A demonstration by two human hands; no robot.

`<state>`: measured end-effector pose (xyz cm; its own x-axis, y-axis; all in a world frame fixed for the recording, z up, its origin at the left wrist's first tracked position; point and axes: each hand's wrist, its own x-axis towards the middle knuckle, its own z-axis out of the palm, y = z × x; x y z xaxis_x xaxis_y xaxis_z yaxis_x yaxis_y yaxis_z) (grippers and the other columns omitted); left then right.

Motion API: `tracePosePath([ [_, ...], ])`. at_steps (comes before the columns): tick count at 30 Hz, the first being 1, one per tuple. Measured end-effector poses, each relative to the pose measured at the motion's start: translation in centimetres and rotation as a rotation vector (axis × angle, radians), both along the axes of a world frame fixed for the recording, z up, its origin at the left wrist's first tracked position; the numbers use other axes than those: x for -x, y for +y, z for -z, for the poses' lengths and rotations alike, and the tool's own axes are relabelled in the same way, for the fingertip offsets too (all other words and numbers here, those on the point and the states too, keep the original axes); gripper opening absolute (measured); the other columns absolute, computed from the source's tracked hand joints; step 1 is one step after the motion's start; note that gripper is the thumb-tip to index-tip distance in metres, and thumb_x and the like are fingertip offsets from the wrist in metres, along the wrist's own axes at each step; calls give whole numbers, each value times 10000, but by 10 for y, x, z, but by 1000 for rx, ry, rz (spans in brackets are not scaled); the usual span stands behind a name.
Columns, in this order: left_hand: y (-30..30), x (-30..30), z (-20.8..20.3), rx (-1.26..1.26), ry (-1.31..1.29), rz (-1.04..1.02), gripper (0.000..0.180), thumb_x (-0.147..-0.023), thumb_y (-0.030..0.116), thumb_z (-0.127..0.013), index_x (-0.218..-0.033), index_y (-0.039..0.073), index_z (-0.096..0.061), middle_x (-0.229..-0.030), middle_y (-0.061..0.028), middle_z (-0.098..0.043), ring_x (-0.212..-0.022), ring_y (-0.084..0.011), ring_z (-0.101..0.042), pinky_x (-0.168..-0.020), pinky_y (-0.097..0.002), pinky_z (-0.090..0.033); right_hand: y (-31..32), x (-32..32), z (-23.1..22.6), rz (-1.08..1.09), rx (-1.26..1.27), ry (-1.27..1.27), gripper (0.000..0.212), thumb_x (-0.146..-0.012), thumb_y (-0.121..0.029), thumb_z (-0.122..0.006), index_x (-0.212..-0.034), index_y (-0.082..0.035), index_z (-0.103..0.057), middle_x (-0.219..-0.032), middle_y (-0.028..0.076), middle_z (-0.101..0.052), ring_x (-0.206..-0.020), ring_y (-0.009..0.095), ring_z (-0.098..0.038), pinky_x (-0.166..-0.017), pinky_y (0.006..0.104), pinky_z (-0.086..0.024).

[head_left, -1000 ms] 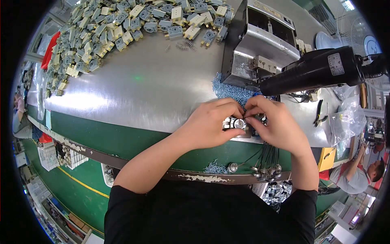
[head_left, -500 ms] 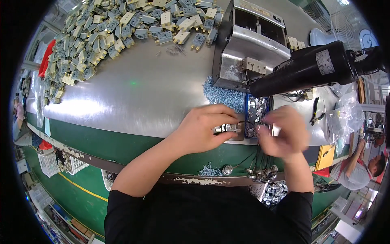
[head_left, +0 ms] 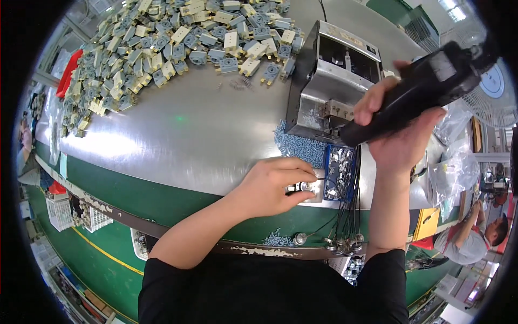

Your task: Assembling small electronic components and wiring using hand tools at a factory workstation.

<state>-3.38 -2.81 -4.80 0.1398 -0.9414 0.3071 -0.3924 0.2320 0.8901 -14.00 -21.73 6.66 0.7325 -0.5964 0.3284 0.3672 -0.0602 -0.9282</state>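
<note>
Small silver-and-white cylindrical component, at the near edge of the silver metal-topped desk, pinched between thumb and fingertips of the nearly closed left hand. At twelve o'clock from it, loose bluish metal screws; at two o'clock, a blue rectangular tray. Farther toward two o'clock, the right hand curls around a black cylindrical power driver, nose toward eight o'clock.

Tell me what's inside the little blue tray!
Inside the blue tray lie small silvery metal parts. Black wires cover some of its right side; anything beneath the top parts is hidden.
</note>
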Motion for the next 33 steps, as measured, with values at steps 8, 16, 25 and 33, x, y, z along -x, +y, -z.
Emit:
tracePosePath([
  [8, 0, -1, 0, 0, -20, -7, 282, -774, 111, -884, -1023, 35, -776, -1075, -101, -755, -1054, -268, -749, -861, -377, -614, 0, -21, -5, 388, 142, -55, 1092, -801, -952, -448, -1466, -87, -390, -787, 80, -523, -624, 198, -519, -615, 363, -448],
  [16, -2, -2, -1, -11, -19, 2, 288, -773, 116, -883, -1031, 41, -781, -1091, -100, -757, -1025, -267, -750, -858, -377, -613, -1, -23, -1, 369, 132, -57, 1108, -805, -953, -457, -1464, -66, -381, -766, 79, -525, -600, 196, -516, -597, 348, -450],
  [25, -1, -1, 0, -1, -17, -2, 285, -770, 118, -884, -1024, 37, -781, -1097, -103, -757, -1023, -271, -750, -860, -378, -615, -1, -21, 2, 344, 113, -52, 1095, -804, -951, -470, -1442, -65, -394, -773, 80, -533, -591, 195, -516, -590, 353, -444],
  [33, -1, 0, -1, -16, 5, 7, 277, -778, 117, -880, -1022, 33, -779, -1083, -111, -756, -1059, -279, -746, -877, -384, -612, 10, -17, 3, 307, 102, -106, 1129, -814, -965, -426, -1363, 21, -407, -690, 104, -563, -542, 205, -558, -536, 335, -484],
])
